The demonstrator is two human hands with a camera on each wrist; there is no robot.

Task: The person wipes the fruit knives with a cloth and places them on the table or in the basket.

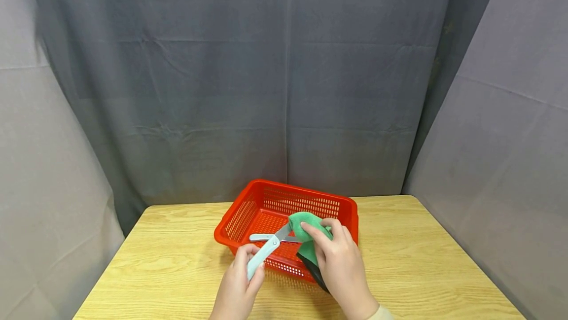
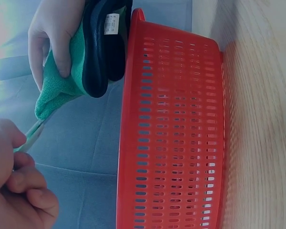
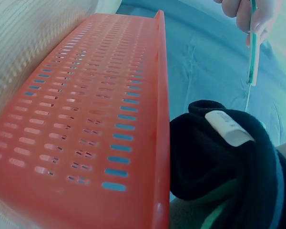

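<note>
My left hand (image 1: 236,280) grips the pale blue handle of a folding knife (image 1: 265,256), its blade slanting up and right over the basket. Green cloth with a black backing (image 1: 305,222) covers the blade's far end, and my right hand (image 1: 342,262) pinches it there with thumb and fingers. The blade tip is hidden in the folds. In the left wrist view the cloth (image 2: 62,90) hangs beside the basket rim, with a white label on its black side. A second knife (image 1: 261,237) with a pale handle lies inside the red basket (image 1: 306,192).
The red plastic basket, with slotted walls, stands on a light wooden table (image 1: 164,256) just beyond both hands. A grey curtain (image 1: 213,88) rises behind the table, and pale cloth panels (image 1: 501,127) flank it on both sides.
</note>
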